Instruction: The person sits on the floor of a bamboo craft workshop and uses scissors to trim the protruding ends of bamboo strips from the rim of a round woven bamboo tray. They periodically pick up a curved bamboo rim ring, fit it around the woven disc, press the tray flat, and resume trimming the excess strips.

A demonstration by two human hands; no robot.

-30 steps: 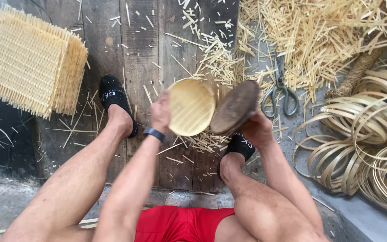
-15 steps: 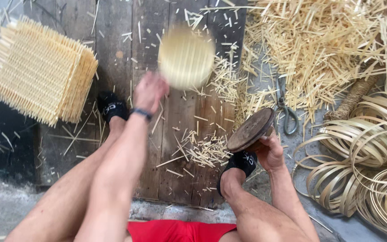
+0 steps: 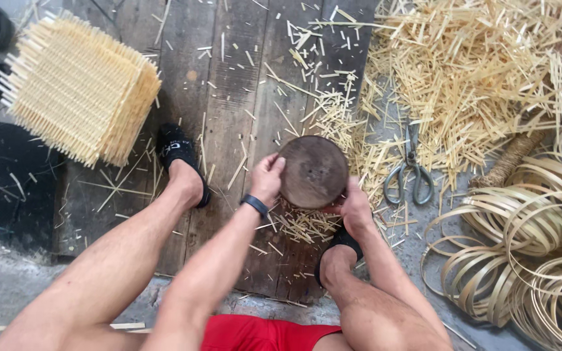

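Head view, looking down between the seated person's knees. The left hand (image 3: 267,177) and the right hand (image 3: 355,207) are together holding a round, dark wooden disc (image 3: 313,171) flat-side up, just above the floor planks (image 3: 229,97). The left-hand fingers (image 3: 274,162) are curling over the disc's left rim; the right hand is gripping its lower right edge, with the fingers closing underneath (mostly hidden by the disc). A dark wristband (image 3: 254,205) is sitting on the left wrist.

The disc is hovering over a small scatter of straw offcuts (image 3: 300,224), between the two feet, both in black slippers: the left slipper (image 3: 180,156) is lying up and to the left of the disc, the right slipper (image 3: 339,250) just below it.

A pair of scissors (image 3: 410,175) is lying on the floor just right of the disc, blades pointing away from the person. Beyond it a large heap of pale cut splints (image 3: 476,71) is spreading across the upper right. Coils of flat bamboo strip (image 3: 528,253) are piling up at the lower right, with a twine-wrapped stick (image 3: 508,162) touching their upper edge. A stack of woven square mats (image 3: 76,91) is resting at the upper left, well apart from both hands.
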